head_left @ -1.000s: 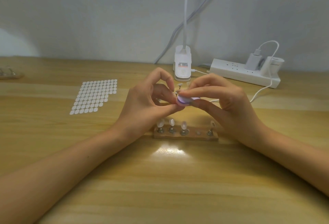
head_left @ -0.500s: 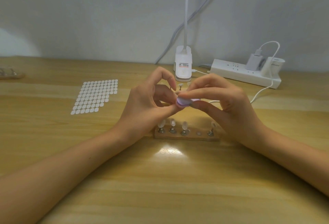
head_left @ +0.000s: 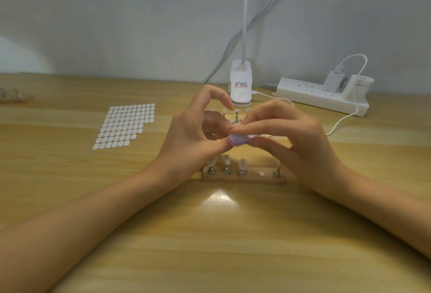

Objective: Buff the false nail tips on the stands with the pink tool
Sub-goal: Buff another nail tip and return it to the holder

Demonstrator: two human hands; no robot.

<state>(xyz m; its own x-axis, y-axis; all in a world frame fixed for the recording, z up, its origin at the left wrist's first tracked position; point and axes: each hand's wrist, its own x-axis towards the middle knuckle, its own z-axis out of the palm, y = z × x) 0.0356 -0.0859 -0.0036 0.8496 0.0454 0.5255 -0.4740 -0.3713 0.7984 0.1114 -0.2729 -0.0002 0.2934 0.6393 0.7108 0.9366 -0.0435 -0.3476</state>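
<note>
Pink tool (head_left: pixel 239 140): small, rounded, pale pink-lilac, held in the air above the wooden base (head_left: pixel 245 178), centre of the table (head_left: pixel 210 246).

Your right hand (head_left: pixel 300 139) pinches the tool, index finger along the top and thumb underneath, other fingers curled behind.

Your left hand (head_left: pixel 193 139) meets it from the other side. Thumb tip touches the tool's left end, middle finger is bent in close, index finger arches high and touches nothing. Whatever sits between thumb and middle finger is hidden, so I cannot tell if that hand grasps anything.

The base lies below and just nearer you than the tool. Three false nail tips (head_left: pixel 225 159) stand upright on metal pegs at its left end, then one bare socket, then one more peg at the right end, partly behind your right hand.

Behind your fingers, two further nail tips on pegs (head_left: pixel 237 115) show in the gap; their support is hidden.

Left of your hands, well apart: sheet of white oval stickers (head_left: pixel 126 125).

Far edge, by the wall: white lamp clamp (head_left: pixel 240 87) and a white power strip (head_left: pixel 319 98) with a charger (head_left: pixel 332 81) plugged in.

Far left edge: another wooden base (head_left: pixel 11 98), partly cut off.
</note>
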